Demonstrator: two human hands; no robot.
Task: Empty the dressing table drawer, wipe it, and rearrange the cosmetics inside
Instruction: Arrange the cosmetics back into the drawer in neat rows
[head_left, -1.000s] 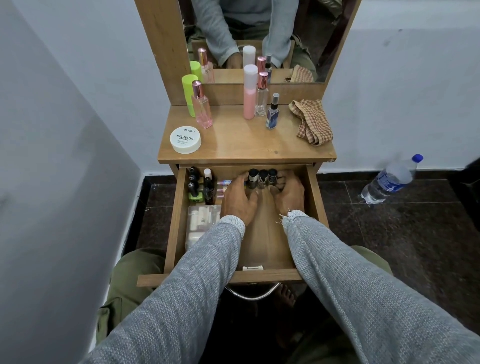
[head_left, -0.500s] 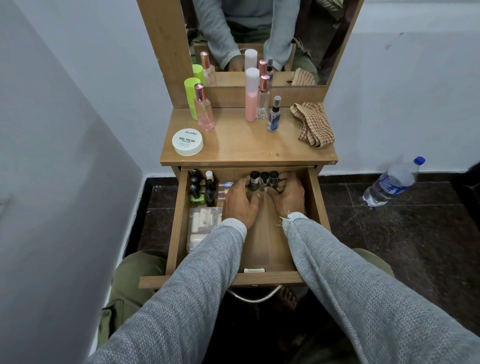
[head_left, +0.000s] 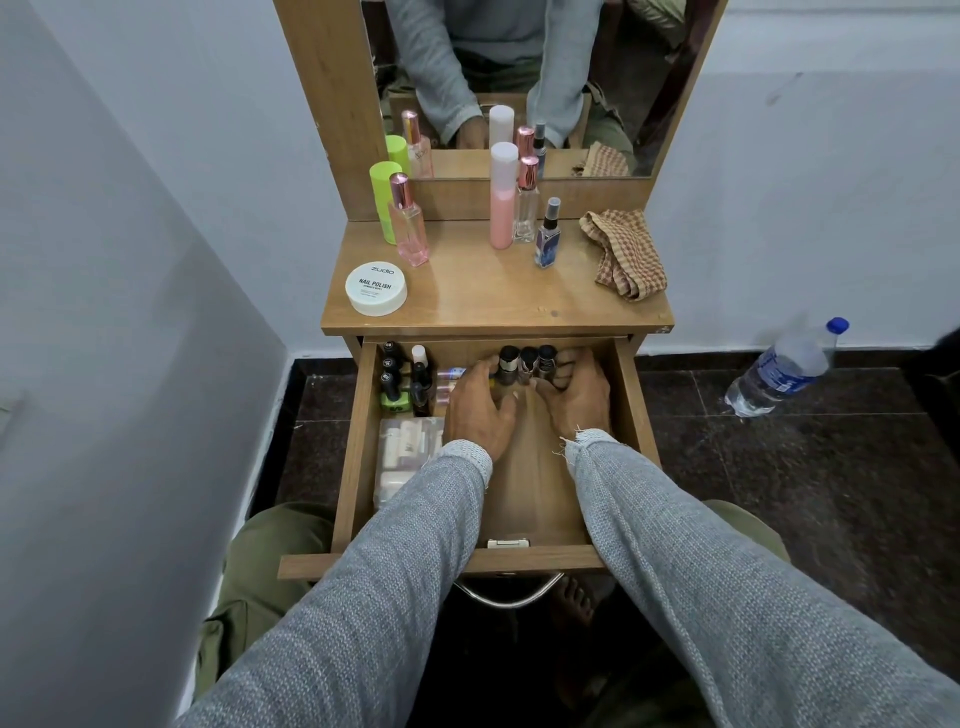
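There is 1 view, from a wide-angle camera worn on the person's head, facing forward and steeply down from just above the open light-wood drawer (head_left: 358, 447), which fills the frame's centre. The 2 grey-sleeved forearms enter from 5 and 7 o'clock and run up to the left hand (head_left: 480, 410) and right hand (head_left: 576, 400) near the middle. The wooden dressing table top (head_left: 493, 291) lies toward 12 o'clock, with the wood-framed mirror (head_left: 649, 78) at the upper edge. Straight lines bow at the borders. With only 1 camera, no 2nd view shares the scene.
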